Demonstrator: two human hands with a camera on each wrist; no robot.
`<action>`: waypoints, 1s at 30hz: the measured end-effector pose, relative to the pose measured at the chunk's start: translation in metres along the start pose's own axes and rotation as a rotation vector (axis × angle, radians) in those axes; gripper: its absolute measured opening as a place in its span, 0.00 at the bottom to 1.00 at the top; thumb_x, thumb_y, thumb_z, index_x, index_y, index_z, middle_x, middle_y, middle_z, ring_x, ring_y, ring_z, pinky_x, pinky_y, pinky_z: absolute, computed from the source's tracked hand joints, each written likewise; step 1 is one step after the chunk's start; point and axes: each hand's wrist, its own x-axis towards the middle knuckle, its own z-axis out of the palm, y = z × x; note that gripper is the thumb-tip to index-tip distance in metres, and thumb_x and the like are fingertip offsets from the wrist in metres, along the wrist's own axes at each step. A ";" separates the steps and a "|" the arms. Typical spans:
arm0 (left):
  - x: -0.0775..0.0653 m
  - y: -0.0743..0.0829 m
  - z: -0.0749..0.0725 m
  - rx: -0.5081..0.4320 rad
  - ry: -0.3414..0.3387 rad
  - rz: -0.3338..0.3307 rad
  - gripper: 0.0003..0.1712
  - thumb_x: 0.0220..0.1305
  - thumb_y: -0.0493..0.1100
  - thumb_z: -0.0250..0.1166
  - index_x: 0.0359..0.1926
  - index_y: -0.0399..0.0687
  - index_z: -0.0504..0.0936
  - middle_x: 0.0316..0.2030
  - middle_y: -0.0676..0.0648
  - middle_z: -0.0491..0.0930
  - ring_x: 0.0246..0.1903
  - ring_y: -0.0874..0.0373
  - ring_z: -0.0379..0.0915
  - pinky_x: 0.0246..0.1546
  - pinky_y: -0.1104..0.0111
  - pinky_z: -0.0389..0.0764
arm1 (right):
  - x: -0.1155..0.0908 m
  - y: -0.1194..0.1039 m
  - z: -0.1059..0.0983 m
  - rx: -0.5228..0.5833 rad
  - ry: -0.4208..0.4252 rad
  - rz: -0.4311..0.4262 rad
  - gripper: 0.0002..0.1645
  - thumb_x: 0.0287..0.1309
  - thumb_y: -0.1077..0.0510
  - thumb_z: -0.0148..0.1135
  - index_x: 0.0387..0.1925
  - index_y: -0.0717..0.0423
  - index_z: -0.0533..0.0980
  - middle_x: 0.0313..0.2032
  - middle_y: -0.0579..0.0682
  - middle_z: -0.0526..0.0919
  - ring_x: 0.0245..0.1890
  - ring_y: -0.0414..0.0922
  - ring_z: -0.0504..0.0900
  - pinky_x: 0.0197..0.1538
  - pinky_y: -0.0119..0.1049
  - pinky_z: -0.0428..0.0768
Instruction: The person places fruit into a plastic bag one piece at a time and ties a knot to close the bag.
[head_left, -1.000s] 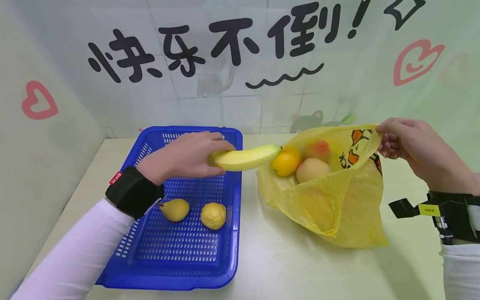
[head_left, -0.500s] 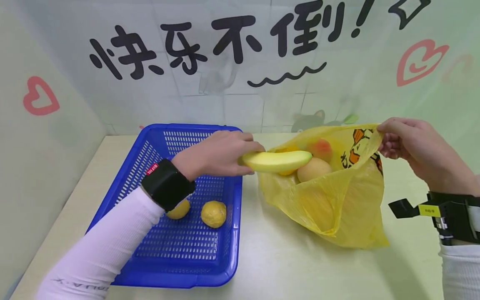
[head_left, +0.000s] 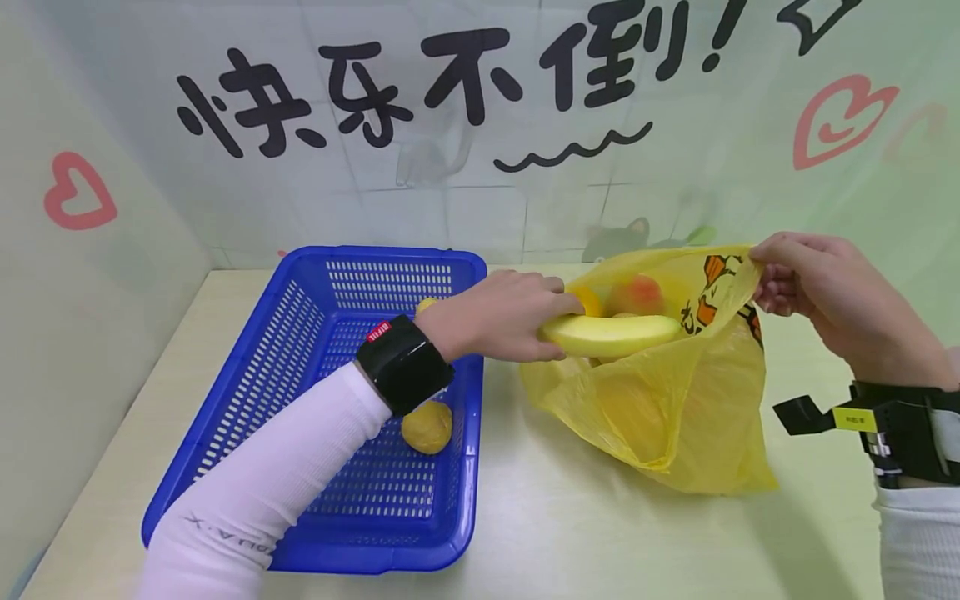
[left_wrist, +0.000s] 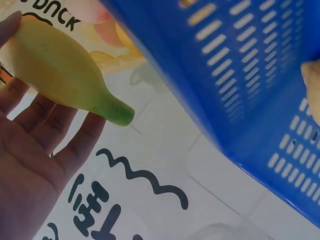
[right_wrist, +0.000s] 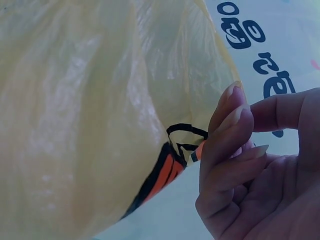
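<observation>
My left hand (head_left: 501, 323) grips a yellow-green banana (head_left: 609, 334) and holds it level over the open mouth of a yellow plastic bag (head_left: 675, 400). In the left wrist view the banana (left_wrist: 60, 70) lies across my fingers (left_wrist: 35, 117). My right hand (head_left: 817, 287) pinches the bag's far rim and keeps it lifted; the right wrist view shows my fingertips (right_wrist: 232, 117) on the printed bag (right_wrist: 90, 125) edge. Inside the bag I see a peach (head_left: 636, 294) and an orange fruit (head_left: 587, 298). A blue basket (head_left: 300, 333) sits left of the bag.
A yellowish round fruit (head_left: 427, 427) lies in the basket, and another small yellow one (head_left: 425, 305) peeks out behind my left wrist. Walls with black lettering and red hearts close the table at the back and left. Bare tabletop (head_left: 570, 533) lies in front of the bag.
My left hand has carried the banana rightward from over the basket's edge to over the bag's mouth. The right hand keeps the bag's rim lifted in the same place.
</observation>
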 end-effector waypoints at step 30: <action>0.074 0.046 0.015 0.115 -0.107 0.043 0.11 0.70 0.50 0.55 0.49 0.54 0.75 0.38 0.55 0.72 0.39 0.59 0.69 0.36 0.68 0.71 | 0.004 -0.001 0.003 0.153 -0.051 -0.007 0.16 0.73 0.52 0.50 0.30 0.48 0.80 0.22 0.43 0.76 0.22 0.42 0.72 0.26 0.34 0.69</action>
